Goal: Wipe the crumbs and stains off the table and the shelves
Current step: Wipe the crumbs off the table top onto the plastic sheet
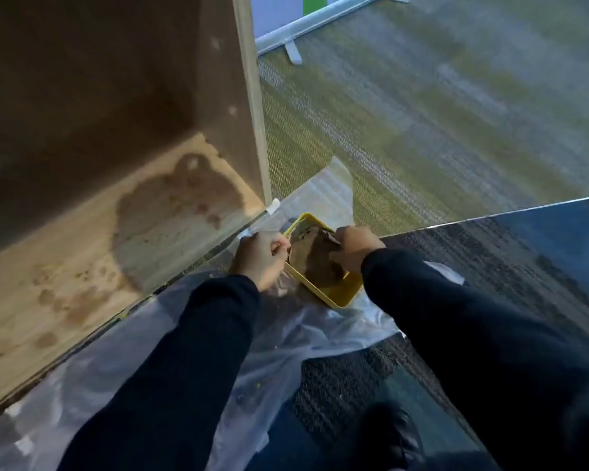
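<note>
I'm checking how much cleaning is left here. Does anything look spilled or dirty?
Yes. A large dark stain spreads over the shelf board near its corner, with smaller brown blotches nearer the camera. Both hands, left and right, hold a brown-soiled cloth over the yellow tray.

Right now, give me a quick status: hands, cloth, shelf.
Both hands, left hand and right hand, gripping brown cloth over yellow tray. Shelf stain unwiped. Plastic sheet underneath.

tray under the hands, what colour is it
Yellow; the tray holds a brown cloth, seen in the head view.
</note>
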A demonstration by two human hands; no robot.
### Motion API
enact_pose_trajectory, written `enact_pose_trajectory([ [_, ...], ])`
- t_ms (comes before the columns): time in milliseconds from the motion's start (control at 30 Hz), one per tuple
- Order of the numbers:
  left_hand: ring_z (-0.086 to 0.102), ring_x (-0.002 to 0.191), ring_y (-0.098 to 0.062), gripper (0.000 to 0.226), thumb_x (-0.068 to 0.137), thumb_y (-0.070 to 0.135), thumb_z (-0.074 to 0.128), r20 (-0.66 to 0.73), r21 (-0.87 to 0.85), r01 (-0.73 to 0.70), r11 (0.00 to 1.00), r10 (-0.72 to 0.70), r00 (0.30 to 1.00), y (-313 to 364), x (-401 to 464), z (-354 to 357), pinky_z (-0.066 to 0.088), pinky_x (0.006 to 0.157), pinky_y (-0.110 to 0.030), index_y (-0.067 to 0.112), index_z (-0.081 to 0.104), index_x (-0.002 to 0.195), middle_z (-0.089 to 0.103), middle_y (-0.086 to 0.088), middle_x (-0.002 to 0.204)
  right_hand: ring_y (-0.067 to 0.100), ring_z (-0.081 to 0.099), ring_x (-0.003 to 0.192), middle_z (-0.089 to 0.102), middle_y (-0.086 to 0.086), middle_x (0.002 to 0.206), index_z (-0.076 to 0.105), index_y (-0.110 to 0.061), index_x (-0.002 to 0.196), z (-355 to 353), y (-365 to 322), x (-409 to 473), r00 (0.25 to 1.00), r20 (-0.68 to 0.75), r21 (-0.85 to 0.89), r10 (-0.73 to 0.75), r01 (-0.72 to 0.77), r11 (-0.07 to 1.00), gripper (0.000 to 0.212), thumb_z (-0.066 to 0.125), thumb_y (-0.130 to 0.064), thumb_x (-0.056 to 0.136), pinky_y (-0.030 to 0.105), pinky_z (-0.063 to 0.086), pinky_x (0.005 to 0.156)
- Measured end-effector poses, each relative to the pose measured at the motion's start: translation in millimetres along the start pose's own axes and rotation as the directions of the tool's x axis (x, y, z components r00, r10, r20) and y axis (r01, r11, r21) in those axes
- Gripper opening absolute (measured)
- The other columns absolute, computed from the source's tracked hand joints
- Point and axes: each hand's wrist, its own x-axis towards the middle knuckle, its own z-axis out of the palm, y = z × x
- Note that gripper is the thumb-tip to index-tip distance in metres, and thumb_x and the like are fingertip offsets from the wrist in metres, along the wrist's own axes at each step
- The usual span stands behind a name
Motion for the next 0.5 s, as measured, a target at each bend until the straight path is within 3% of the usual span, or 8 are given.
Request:
enact_pose_trajectory([
  [100,0.062,0.077,-0.010,0.015,0.092,0.015,0.064,-0.066,-0.077,0.024,0.997,-0.029,0.997,-24,5,18,0.043,0.073,-0.018,0.023,0.077,0.094,0.070,0.006,0.083,0.032,0.065,0.096,0.065,0.012,0.109,0.066,-0.015,0.116,22,-4,23,0.993,-0.120,-0.106,-0.007,-0.005,0.994,0.026,0.062,-0.025,0.093,0.037,0.052,0.075],
  [233,0.066,0.083,-0.013,0.014,0.092,0.017,0.064,-0.032,-0.062,0.005,0.998,-0.007,0.999,-46,6,26,0.047,0.078,-0.019,0.022,0.077,0.095,0.074,0.003,0.089,0.035,0.068,0.092,0.064,0.012,0.106,0.067,-0.013,0.115,27,-14,40,0.981,-0.193,-0.257,-0.031,-0.020,0.966,0.025,0.050,-0.013,0.097,0.045,0.060,0.076],
  [400,0.058,0.066,-0.014,0.015,0.091,0.012,0.062,0.023,0.048,-0.052,0.998,0.051,0.998,-61,12,18,0.038,0.059,-0.019,0.017,0.076,0.090,0.063,0.008,0.072,0.034,0.068,0.097,0.066,0.012,0.108,0.067,-0.011,0.115,30,-26,50,0.983,-0.159,-0.444,-0.090,0.010,0.896,0.027,0.045,-0.010,0.099,0.041,0.054,0.071],
  [500,0.064,0.079,-0.021,0.015,0.092,0.015,0.061,0.046,0.088,-0.076,0.993,0.072,0.996,-59,18,12,0.047,0.069,-0.024,0.015,0.076,0.091,0.069,0.000,0.085,0.026,0.064,0.079,0.062,0.005,0.091,0.069,-0.015,0.105,21,-28,55,0.989,-0.073,-0.404,-0.125,0.085,0.911,0.020,0.052,-0.017,0.096,0.032,0.047,0.058],
])
